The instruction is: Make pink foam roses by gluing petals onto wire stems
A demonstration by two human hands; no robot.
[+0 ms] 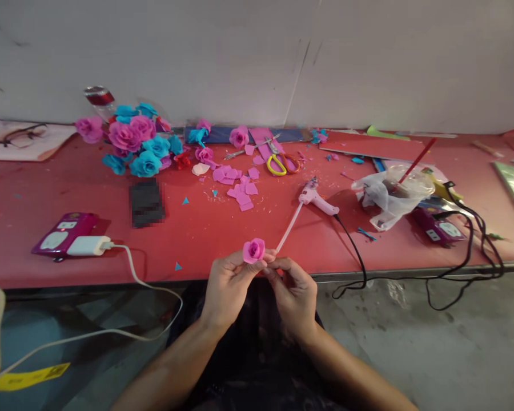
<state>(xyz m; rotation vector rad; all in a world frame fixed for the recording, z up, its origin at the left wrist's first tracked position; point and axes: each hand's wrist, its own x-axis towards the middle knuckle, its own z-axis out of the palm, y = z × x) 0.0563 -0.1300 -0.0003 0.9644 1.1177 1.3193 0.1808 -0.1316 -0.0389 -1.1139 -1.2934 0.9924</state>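
A small pink paper rose point(254, 250) is pinched between the thumb and fingers of my left hand point(230, 288), just over the table's front edge. Beside it, my right hand point(294, 291) is closed, its fingertips meeting those of the left below and right of the bloom; whatever they pinch is hidden. Behind the hands a pink glue gun point(319, 201) lies on the table, and its long glue stick point(289, 229) points toward my fingers. Loose pink paper petals point(241, 194) lie scattered farther back, near yellow-and-orange-handled scissors point(278, 162).
Pink and blue paper flowers point(145, 164) stand bunched at back left, near a dark, blurred-out object point(147, 202). Purple power strips point(64, 234) sit at both sides, with cords hanging over the edge. A plastic bag point(388, 197) with a red straw stands right.
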